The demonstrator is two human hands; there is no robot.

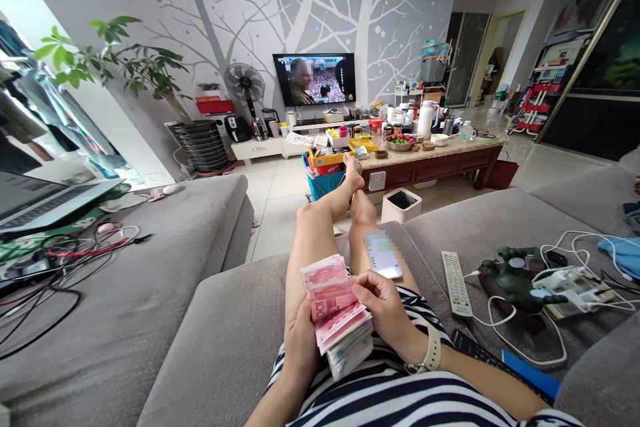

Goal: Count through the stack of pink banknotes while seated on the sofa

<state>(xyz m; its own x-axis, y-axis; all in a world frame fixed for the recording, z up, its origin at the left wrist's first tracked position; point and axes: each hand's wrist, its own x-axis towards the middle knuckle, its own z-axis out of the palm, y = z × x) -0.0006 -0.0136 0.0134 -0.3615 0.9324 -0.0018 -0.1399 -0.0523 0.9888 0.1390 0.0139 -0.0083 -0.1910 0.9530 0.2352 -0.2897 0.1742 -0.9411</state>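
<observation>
A thick stack of banknotes (345, 333) rests over my lap, with red notes on top and paler ones beneath. My left hand (301, 333) is closed around the stack's left side, its thumb on the top notes. Between the thumb and fingers of my right hand (381, 307) is the right edge of a red banknote (333, 299), partly raised from the stack. Another red note (323, 271) shows beyond it. A phone (383, 257) lies on my right thigh, its screen lit. A watch with a pale strap (431, 347) is on my right wrist.
On the sofa at right lie a remote control (456, 283), a dark green figurine (520, 280) and a power strip (575, 293) with white cables. Tangled cables (65, 260) and a laptop (45, 203) are at left. A crowded coffee table (430, 173) and a white bin (400, 207) stand ahead.
</observation>
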